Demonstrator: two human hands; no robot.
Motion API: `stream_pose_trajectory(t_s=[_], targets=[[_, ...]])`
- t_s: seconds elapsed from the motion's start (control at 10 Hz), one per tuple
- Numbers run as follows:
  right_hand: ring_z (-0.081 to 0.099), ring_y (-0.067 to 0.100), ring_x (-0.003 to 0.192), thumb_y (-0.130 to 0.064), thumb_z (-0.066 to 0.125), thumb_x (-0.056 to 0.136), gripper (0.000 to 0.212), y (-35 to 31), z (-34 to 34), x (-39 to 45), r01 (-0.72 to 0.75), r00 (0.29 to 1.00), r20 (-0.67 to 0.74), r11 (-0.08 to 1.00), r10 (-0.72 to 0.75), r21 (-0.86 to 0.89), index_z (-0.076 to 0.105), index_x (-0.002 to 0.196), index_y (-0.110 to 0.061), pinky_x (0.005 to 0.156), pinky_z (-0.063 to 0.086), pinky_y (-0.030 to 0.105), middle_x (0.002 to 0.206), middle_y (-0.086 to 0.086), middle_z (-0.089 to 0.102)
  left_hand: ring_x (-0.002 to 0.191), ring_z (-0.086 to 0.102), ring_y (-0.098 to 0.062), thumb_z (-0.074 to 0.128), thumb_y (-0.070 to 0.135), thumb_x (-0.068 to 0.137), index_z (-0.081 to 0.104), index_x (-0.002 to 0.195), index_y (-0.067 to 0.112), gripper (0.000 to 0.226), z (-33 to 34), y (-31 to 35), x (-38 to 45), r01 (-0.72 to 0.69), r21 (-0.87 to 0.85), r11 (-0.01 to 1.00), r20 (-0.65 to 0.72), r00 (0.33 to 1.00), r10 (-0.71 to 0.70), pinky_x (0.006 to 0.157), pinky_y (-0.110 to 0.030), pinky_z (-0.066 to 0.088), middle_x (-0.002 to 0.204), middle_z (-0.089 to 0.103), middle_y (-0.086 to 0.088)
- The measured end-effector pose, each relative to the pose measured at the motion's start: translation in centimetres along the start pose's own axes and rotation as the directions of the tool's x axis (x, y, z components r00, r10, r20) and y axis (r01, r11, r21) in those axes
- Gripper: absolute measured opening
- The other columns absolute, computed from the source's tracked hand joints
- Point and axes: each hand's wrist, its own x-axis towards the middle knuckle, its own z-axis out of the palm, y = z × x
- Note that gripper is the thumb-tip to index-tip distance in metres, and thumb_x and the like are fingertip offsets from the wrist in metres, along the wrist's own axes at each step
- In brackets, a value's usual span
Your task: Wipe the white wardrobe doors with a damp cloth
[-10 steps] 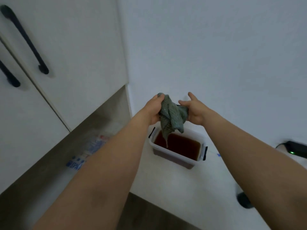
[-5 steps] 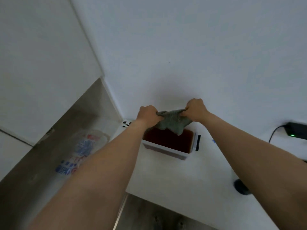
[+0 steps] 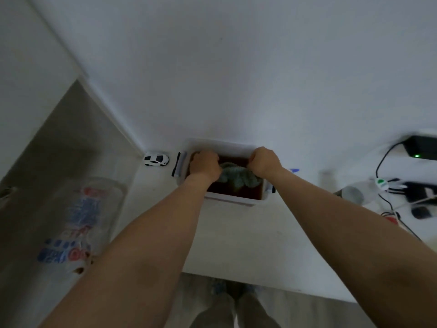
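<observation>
A grey-green cloth hangs bunched between my two fists over a white plastic tub of dark brown water. My left hand grips the cloth's left end and my right hand grips its right end, both down at the tub's rim. The cloth's lower folds reach down into the tub. The tub stands on a white table against the wall. A white wardrobe side fills the upper left; its door fronts are out of view.
A small white toy car sits left of the tub. A clear plastic bag with blue and red print lies on the floor at left. Cables, a black box with a green light and a white plug clutter the table's right end.
Both hands have lowered the cloth from above the tub down into it. The view has tilted down, so the wardrobe handles have left the frame and my legs show.
</observation>
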Motion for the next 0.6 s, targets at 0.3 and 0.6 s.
stream_pose_trajectory(t_s=[0.3,0.6], targets=[[0.065,0.031,0.090,-0.018,0.059,0.086,0.016,0.2,2.1,0.2,0.009,1.000,-0.004,0.999,-0.010,-0.046,0.070,0.089,-0.006,0.070,0.047,0.028,0.093,0.013,0.069,0.056,0.054,-0.017,0.061,0.022,0.094,0.059,0.060,0.012,0.035,1.1,-1.7,-0.2,-0.003,-0.079,0.997,-0.085,0.996,-0.004,0.045,-0.026,0.027,0.057,0.054,-0.001],[0.060,0.028,0.087,-0.018,0.054,0.090,0.012,-4.8,-1.6,-1.0,0.187,0.982,0.014,0.977,-0.187,-0.100,0.059,0.089,-0.006,0.071,0.043,0.028,0.093,0.012,0.062,0.069,0.059,-0.024,0.054,0.016,0.091,0.065,0.073,0.002,0.024,-2.4,-1.5,-4.2,0.068,-0.235,0.970,-0.178,0.978,-0.112,0.058,-0.030,0.044,0.073,0.064,-0.011]])
